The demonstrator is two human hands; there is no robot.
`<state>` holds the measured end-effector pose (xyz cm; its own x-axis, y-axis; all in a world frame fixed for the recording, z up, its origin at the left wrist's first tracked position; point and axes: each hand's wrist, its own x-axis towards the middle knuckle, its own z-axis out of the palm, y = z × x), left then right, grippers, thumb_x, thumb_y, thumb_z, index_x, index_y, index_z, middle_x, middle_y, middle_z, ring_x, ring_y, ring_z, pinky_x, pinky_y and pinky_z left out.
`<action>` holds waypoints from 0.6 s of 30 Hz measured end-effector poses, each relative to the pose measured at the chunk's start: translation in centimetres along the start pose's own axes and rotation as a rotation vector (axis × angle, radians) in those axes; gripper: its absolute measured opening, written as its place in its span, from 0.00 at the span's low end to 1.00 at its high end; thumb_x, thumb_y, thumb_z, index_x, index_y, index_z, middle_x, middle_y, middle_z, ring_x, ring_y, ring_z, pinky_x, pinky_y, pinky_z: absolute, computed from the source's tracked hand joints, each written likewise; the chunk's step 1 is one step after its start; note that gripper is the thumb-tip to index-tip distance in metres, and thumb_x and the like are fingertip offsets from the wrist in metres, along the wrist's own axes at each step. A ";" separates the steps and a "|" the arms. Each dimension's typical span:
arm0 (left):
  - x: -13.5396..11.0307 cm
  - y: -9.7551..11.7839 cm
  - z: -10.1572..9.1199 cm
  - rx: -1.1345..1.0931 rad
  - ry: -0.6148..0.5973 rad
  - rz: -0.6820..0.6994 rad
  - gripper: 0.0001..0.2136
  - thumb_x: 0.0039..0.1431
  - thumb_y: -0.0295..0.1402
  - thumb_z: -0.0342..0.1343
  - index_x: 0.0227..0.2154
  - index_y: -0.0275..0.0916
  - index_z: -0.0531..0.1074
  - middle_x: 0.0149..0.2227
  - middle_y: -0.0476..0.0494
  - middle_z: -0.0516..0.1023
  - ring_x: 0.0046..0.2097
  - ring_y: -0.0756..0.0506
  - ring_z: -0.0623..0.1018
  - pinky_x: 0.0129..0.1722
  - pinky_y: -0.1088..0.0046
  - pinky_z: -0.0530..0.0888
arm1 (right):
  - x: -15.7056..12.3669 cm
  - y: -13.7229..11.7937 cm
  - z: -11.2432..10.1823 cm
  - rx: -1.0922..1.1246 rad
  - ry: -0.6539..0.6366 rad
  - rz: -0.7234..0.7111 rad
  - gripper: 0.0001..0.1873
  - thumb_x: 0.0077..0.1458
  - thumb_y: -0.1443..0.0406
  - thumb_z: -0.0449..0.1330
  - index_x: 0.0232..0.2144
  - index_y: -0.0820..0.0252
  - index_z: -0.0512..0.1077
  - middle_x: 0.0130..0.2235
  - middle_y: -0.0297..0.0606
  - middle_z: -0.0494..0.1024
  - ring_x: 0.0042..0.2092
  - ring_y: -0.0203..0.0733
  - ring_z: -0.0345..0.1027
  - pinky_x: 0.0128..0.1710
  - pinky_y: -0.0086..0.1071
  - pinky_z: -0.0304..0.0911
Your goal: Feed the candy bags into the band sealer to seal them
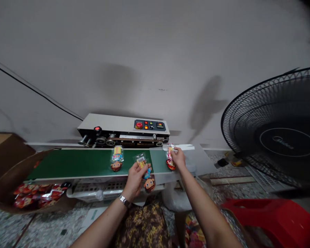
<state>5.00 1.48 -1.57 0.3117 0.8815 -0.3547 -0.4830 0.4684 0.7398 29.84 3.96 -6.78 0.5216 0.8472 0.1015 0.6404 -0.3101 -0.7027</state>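
The packet in the right hand [179,159] lay in front of the right end of the white machine [111,123]. Its long axis ran straight out from the machine, with the card end towards it and the printed figure's red end [171,164] away from it. Of the two hands, the right was nearer that end of the machine. Its fingers were drawn together at the packet's right edge; whether the packet rested on the clear sheet [158,171] there could not be told.

The left hand [135,179] stood in front of the machine and farther out from it, thumb and fingers closed on a second packet [149,185]. That one sat askew, its barcode end pointing towards the machine and leaning left, its face end out to the right. A third packet [116,158], untouched, lay on the green belt [80,163] in front of the machine, left of both hands, its long axis nearly square to the machine's front.
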 end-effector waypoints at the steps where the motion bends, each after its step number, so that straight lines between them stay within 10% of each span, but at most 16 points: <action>1: -0.1 0.0 -0.1 0.003 -0.006 -0.002 0.16 0.41 0.33 0.65 0.34 0.36 0.69 0.34 0.41 0.78 0.33 0.47 0.78 0.31 0.74 0.73 | 0.4 0.1 0.2 -0.023 0.018 0.036 0.15 0.50 0.61 0.50 0.38 0.65 0.64 0.21 0.35 0.69 0.23 0.37 0.62 0.22 0.29 0.53; 8: -0.3 0.3 0.2 -0.001 -0.029 -0.021 0.16 0.43 0.37 0.64 0.34 0.37 0.69 0.35 0.40 0.78 0.34 0.46 0.78 0.31 0.73 0.73 | 0.9 -2.7 2.5 -0.093 -0.039 0.122 0.11 0.45 0.64 0.57 0.34 0.59 0.69 0.21 0.32 0.70 0.26 0.38 0.64 0.28 0.30 0.57; 13: 0.2 0.5 0.9 -0.062 -0.059 -0.021 0.15 0.47 0.41 0.60 0.35 0.37 0.69 0.35 0.41 0.77 0.33 0.46 0.77 0.31 0.71 0.73 | -2.3 -5.8 1.6 0.114 -0.012 -0.164 0.21 0.50 0.60 0.55 0.47 0.60 0.65 0.43 0.45 0.71 0.45 0.44 0.64 0.44 0.35 0.60; 18: 0.8 0.6 2.0 -0.091 -0.110 0.077 0.15 0.49 0.40 0.59 0.36 0.36 0.73 0.38 0.40 0.77 0.39 0.46 0.75 0.39 0.71 0.70 | -8.3 -8.2 1.8 0.662 -0.450 -0.163 0.26 0.50 0.57 0.57 0.51 0.55 0.58 0.36 0.36 0.73 0.35 0.37 0.68 0.36 0.31 0.65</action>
<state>6.63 2.36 -0.26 0.3561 0.9055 -0.2310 -0.5795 0.4079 0.7055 19.27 0.27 -3.10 0.0840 0.9954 0.0451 0.1494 0.0322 -0.9883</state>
